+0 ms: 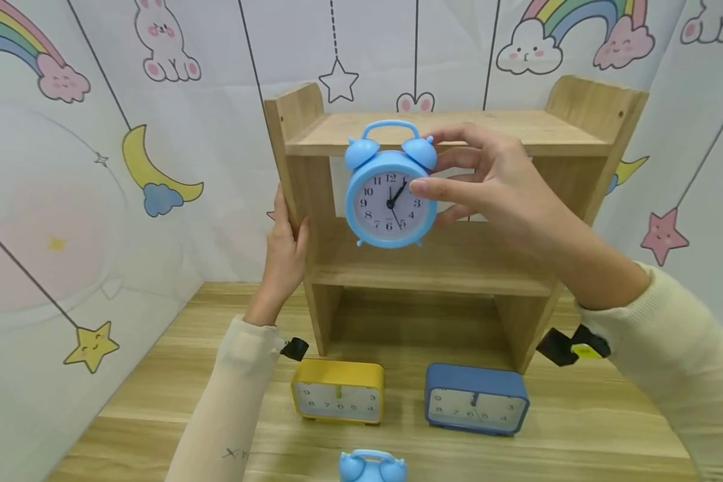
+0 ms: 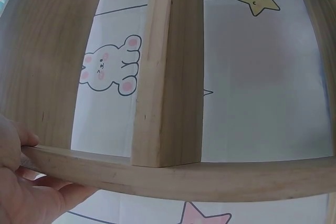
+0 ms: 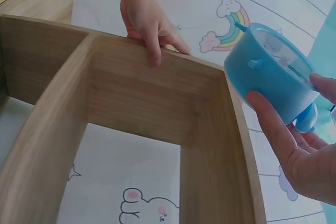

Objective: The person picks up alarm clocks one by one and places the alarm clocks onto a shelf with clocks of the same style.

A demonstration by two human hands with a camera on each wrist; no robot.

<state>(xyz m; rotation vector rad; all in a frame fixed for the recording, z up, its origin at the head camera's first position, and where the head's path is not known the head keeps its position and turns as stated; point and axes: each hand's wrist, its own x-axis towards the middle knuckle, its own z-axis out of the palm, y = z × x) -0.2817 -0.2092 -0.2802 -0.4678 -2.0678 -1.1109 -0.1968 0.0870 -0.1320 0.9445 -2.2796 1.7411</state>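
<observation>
Firstly, we list one light blue alarm clock (image 1: 370,217), held before the upper opening of the shelf (image 1: 428,264); whether it touches the shelf, we cannot tell. Likely plastic: light, stiff, somewhat slippery, its dial cover perhaps prone to crack. Best holds, we judge: the round rim, or the handle (image 1: 391,123) on top; the bells (image 1: 361,155) and small feet (image 1: 420,243) look weaker.

Right hand (image 1: 497,184): pinching the clock's rim, thumb over the dial's edge, fingers behind. Left hand (image 1: 284,251): gripping the shelf's left side panel, thumb at its front edge.

Also present, on the desk (image 1: 156,378): yellow clock (image 1: 339,391), in front of the shelf's left foot; dark blue clock (image 1: 477,399), in front of its right part; second light blue clock (image 1: 372,468), farther forward, mostly out of view. Behind the shelf: printed cloth (image 1: 217,100).

Obstacles, as we judge: the shelf's top board (image 1: 536,127) and side panels, which bound the opening.
</observation>
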